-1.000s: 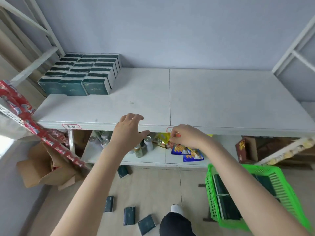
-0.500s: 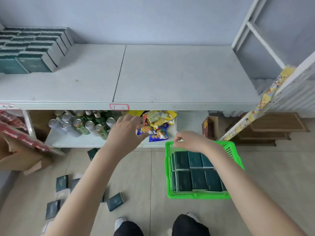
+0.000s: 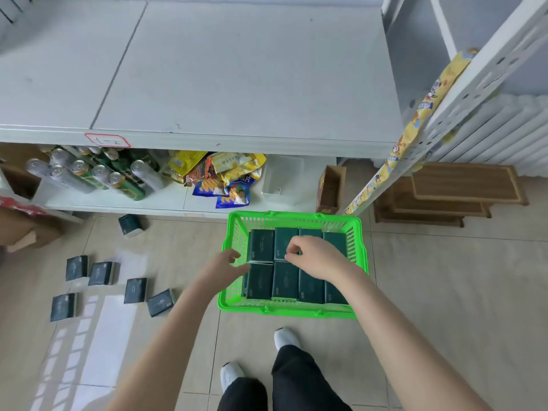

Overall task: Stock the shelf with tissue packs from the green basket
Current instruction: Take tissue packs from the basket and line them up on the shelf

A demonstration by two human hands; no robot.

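A green basket (image 3: 360, 247) stands on the tiled floor below the shelf, filled with several dark green tissue packs (image 3: 261, 246) set upright in two rows. My left hand (image 3: 226, 264) hovers over the basket's left rim, fingers apart, holding nothing. Above the middle of the basket, my right hand (image 3: 311, 256) has its fingers curled, with the fingertips pinched at the top of a pack in the back row. The white shelf (image 3: 237, 75) spreads wide above; the stacked packs on it are out of view.
Several loose tissue packs (image 3: 135, 290) lie on the floor at the left. The lower shelf holds cans (image 3: 100, 173) and snack bags (image 3: 225, 173). A small brown box (image 3: 330, 188) and wooden trays (image 3: 462, 185) sit at the right. My feet (image 3: 284, 338) stand just behind the basket.
My view has tilted down from the shelf to the floor. Both hands dropped from the shelf edge to the green basket, the right one reaching in among the packs.
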